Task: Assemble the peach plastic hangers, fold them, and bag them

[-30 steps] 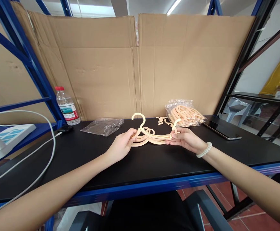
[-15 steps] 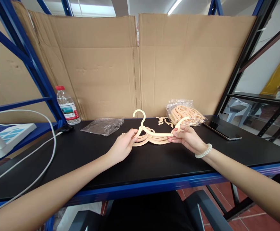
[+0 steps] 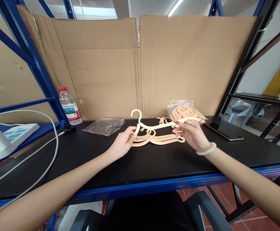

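A cream plastic hanger is held up over the table with its hook upright on the left. My left hand is closed on it just below the hook. Its right end is pinched by my right hand, where another cream arm piece extends to the right past the fingers. Below and behind lie several stacked hangers on the black table. Small cream pieces are behind them. At the back right is a clear bag of cream hanger parts.
A flat clear plastic bag lies left of the hands. Near the left post stands a water bottle. A phone lies on the right. White cables cross the left side, by a power strip. Cardboard stands behind.
The held hanger's right end has risen and the piece at my right hand has turned flatter, pointing right. My right hand has shifted slightly right, uncovering the stack's right ends.
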`<state>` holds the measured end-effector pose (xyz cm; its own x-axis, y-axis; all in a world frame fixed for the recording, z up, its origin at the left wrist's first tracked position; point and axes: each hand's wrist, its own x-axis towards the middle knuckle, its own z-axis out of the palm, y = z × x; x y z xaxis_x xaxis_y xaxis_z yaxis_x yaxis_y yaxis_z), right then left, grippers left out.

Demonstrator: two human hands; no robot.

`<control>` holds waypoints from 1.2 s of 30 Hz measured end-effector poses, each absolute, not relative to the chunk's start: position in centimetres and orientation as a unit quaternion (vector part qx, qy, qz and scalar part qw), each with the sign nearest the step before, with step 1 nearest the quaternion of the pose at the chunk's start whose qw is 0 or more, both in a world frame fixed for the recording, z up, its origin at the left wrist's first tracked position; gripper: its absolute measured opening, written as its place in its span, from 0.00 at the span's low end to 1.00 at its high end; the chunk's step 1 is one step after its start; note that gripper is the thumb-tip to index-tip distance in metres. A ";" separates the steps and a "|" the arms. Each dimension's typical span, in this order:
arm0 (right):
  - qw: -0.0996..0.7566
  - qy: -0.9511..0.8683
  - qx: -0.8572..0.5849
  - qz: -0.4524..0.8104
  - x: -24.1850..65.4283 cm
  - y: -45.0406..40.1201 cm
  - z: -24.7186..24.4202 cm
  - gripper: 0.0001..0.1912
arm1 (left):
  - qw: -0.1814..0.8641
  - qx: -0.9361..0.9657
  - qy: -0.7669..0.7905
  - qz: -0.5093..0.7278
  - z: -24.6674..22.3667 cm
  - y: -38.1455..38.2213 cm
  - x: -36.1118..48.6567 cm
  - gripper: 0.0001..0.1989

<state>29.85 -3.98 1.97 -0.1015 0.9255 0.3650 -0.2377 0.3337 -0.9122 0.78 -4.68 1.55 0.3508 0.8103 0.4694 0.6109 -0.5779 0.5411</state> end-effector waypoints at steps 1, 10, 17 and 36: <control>0.598 -0.547 -0.302 0.501 30.2 -3.8 2.1 0.11 | 0.139 0.810 0.439 0.364 1.6 -4.7 0.8 0.13; 0.461 -0.636 -0.350 0.511 35.1 -2.6 4.3 0.11 | 0.064 0.827 0.444 0.339 2.1 -5.1 0.8 0.11; 0.265 -0.797 -0.456 0.294 36.7 -1.9 4.5 0.13 | -0.006 0.878 0.396 0.269 1.6 -5.6 1.1 0.05; 0.278 -0.802 -0.527 -0.039 33.3 -2.5 1.9 0.14 | -0.057 0.881 0.427 0.195 1.0 -6.2 1.7 0.15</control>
<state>33.26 -2.54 1.89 -0.2893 0.8241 0.4870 0.8677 0.4407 -0.2302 1.67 -6.20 0.95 0.5586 0.7307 0.3925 0.7750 -0.6284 0.0669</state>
